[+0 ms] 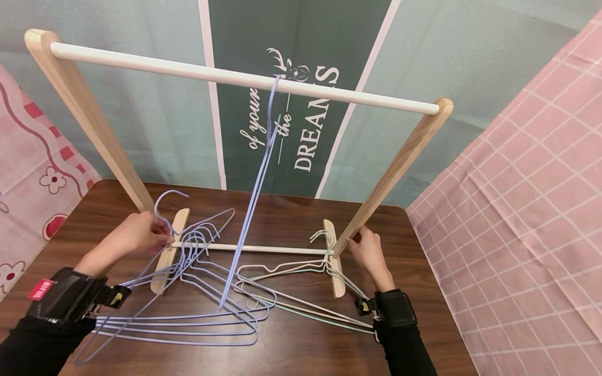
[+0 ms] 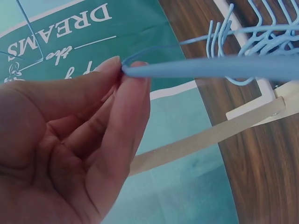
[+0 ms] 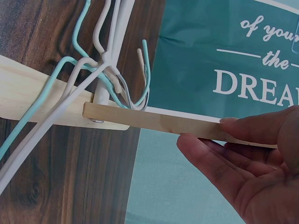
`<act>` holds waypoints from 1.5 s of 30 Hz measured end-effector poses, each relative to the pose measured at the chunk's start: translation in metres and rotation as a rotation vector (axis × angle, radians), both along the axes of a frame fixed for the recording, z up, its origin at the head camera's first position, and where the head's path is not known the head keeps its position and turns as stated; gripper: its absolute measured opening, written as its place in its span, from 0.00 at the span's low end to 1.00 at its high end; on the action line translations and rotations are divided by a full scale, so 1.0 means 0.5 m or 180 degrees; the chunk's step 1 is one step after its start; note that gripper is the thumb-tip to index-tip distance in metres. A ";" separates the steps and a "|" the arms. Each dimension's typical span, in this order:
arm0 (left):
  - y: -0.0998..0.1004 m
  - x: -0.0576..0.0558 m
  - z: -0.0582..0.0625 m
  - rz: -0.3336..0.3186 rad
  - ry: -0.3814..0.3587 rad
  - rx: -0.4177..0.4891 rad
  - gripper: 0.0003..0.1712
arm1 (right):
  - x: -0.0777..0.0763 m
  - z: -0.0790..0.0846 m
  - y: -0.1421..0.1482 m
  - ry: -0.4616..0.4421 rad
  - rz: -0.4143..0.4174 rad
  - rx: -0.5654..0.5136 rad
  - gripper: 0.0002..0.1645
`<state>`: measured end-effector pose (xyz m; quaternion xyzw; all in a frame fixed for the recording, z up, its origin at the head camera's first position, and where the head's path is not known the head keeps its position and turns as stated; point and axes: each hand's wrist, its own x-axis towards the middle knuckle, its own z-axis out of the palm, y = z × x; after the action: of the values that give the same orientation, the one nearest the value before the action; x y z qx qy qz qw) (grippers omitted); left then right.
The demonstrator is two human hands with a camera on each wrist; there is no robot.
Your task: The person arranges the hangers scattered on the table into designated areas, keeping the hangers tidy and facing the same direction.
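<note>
My left hand (image 1: 143,232) pinches a periwinkle-blue wire hanger (image 1: 161,197) close to its hook, thumb against fingertips. In the left wrist view the hanger's blue rod (image 2: 210,68) runs from those fingertips across the picture. My right hand (image 1: 369,253) grips the lower part of the right wooden post (image 1: 390,177) of a clothes rack; in the right wrist view thumb and fingers lie on opposite sides of that post (image 3: 154,122). Another blue hanger (image 1: 250,214) hangs by its hook from the rack's white top bar (image 1: 188,71).
Several blue hangers (image 1: 190,250) lie bunched around the left foot and lower bar. White, beige and mint-green hangers (image 1: 326,257) lean by the right foot (image 1: 337,284). The rack stands on a dark wooden table (image 1: 301,355), before a green printed cloth (image 1: 263,31).
</note>
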<state>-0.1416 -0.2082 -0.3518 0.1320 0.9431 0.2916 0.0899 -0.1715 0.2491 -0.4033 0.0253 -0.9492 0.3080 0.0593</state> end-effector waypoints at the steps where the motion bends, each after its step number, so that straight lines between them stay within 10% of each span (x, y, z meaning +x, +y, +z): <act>1: 0.002 0.001 -0.001 -0.0008 -0.0021 0.0023 0.07 | 0.000 0.000 0.000 -0.0005 -0.0003 -0.0001 0.10; 45: 0.092 0.015 0.054 0.0081 -0.0249 0.0406 0.05 | -0.003 0.000 0.003 0.0023 0.0057 0.0036 0.11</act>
<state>-0.1344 -0.1623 -0.3247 0.1140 0.9200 0.3572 0.1145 -0.1731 0.2505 -0.4033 0.0352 -0.9504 0.3031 0.0598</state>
